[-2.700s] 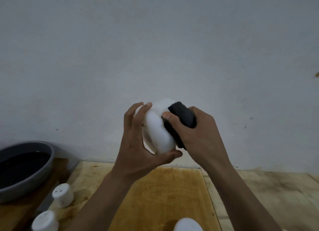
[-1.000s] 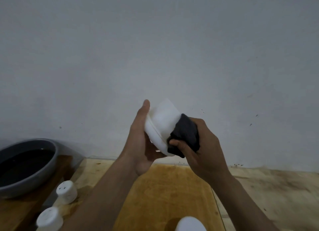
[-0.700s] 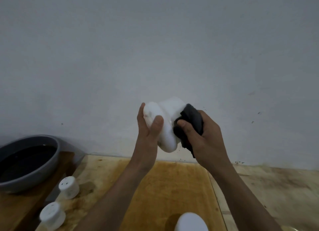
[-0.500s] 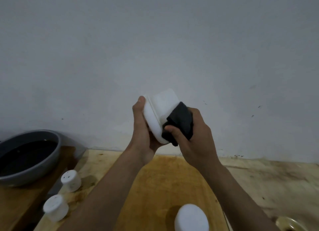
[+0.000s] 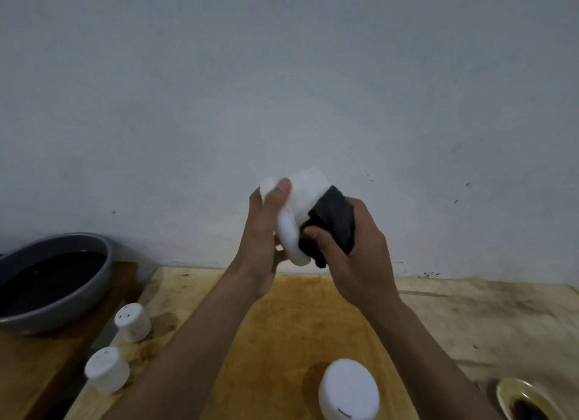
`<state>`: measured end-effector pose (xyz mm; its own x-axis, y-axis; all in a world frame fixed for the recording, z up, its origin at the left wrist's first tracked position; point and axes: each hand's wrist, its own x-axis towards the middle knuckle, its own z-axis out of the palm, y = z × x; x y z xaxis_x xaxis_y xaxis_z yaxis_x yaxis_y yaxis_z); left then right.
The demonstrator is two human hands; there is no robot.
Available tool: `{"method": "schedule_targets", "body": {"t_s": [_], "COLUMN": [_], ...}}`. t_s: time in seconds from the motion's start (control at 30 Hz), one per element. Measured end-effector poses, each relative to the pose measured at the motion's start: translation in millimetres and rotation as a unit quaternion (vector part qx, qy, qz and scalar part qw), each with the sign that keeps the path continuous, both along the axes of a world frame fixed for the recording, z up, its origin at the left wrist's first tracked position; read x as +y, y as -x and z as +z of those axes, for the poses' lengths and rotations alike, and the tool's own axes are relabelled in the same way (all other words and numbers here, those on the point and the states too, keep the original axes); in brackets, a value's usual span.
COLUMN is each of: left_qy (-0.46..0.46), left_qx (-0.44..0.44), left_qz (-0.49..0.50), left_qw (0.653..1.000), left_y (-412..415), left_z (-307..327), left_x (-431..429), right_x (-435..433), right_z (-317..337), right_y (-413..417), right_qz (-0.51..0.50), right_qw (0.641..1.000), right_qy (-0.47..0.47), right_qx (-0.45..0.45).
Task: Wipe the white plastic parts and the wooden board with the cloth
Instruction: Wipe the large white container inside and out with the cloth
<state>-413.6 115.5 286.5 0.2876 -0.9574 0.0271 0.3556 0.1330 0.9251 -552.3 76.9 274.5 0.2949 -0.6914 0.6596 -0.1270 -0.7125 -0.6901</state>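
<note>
My left hand grips a white plastic part in the air in front of the wall, thumb hooked over its rim. My right hand holds a dark cloth bunched against the part's right side. Below lies the yellowish wooden board, partly hidden by my forearms. A rounded white plastic part stands on the board near its front edge. Two small white plastic caps with holes, one behind the other, sit left of the board.
A grey basin of dark liquid sits on a brown wooden stand at the left. A small glass dish with dark liquid is at the bottom right. The pale wooden tabletop meets a grey-white wall behind.
My left hand turned the white part back and forth while the cloth rubbed over its side. The view tilted downward, bringing the glass dish into sight.
</note>
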Motion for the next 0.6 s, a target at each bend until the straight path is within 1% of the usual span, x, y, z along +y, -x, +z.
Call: {"method": "schedule_targets", "body": {"t_s": [0.07, 0.1, 0.17, 0.23, 0.27, 0.3, 0.33, 0.37, 0.4, 0.47, 0.53, 0.57, 0.6], "left_qy": [-0.041, -0.053, -0.072, -0.082, -0.072, -0.051, -0.010, 0.029, 0.055, 0.056, 0.013, -0.015, -0.032], "left_qx": [0.144, 0.181, 0.195, 0.155, 0.111, 0.055, -0.003, -0.040, -0.045, -0.015, 0.050, 0.109, 0.184], "left_qz": [-0.066, -0.094, -0.113, -0.093, -0.063, -0.028, -0.002, 0.014, 0.018, 0.019, -0.008, -0.034, -0.068], "left_qw": [0.986, 0.977, 0.972, 0.980, 0.989, 0.997, 1.000, 0.999, 0.997, 0.998, 0.999, 0.993, 0.980], "left_y": [-0.9, -2.1, -6.1, -4.4, -1.5, 0.3, 1.2, 2.0, 2.8, 1.9, 2.3, 2.2, 0.9], "left_z": [6.3, 7.3, 6.1, 2.9, 0.1, -5.0, -10.8, -16.9, -19.8, -16.8, -6.8, -2.3, 0.4], "left_x": [3.9, 6.0, 7.4, 8.2, 8.2, 7.4, 5.9, 4.4, 3.1, 3.1, 8.9, 11.5, 13.0], "right_x": [4.7, 6.0, 5.8, 5.3, 5.6, 6.5, 8.2, 9.2, 10.4, 10.3, 10.7, 11.5, 12.8], "right_z": [-8.9, -11.8, -11.8, -4.5, -0.5, 3.5, 8.2, 12.1, 15.7, 17.3, 12.1, 8.4, 3.9], "right_y": [0.4, 2.3, 6.9, 9.7, 10.5, 10.1, 9.4, 8.4, 7.2, 4.3, 2.9, 3.3, 4.2], "right_qz": [-0.007, -0.005, 0.009, 0.020, 0.022, 0.028, 0.039, 0.051, 0.059, 0.053, 0.032, 0.025, 0.019], "right_qw": [0.998, 0.997, 0.996, 0.999, 1.000, 0.999, 0.997, 0.995, 0.994, 0.996, 0.999, 1.000, 0.999], "right_qy": [0.057, 0.075, 0.075, 0.026, -0.008, -0.038, -0.060, -0.075, -0.081, -0.063, -0.025, 0.006, 0.038], "right_qx": [0.026, 0.036, 0.047, 0.031, 0.018, 0.002, -0.016, -0.032, -0.042, -0.034, -0.007, 0.007, 0.019]}}
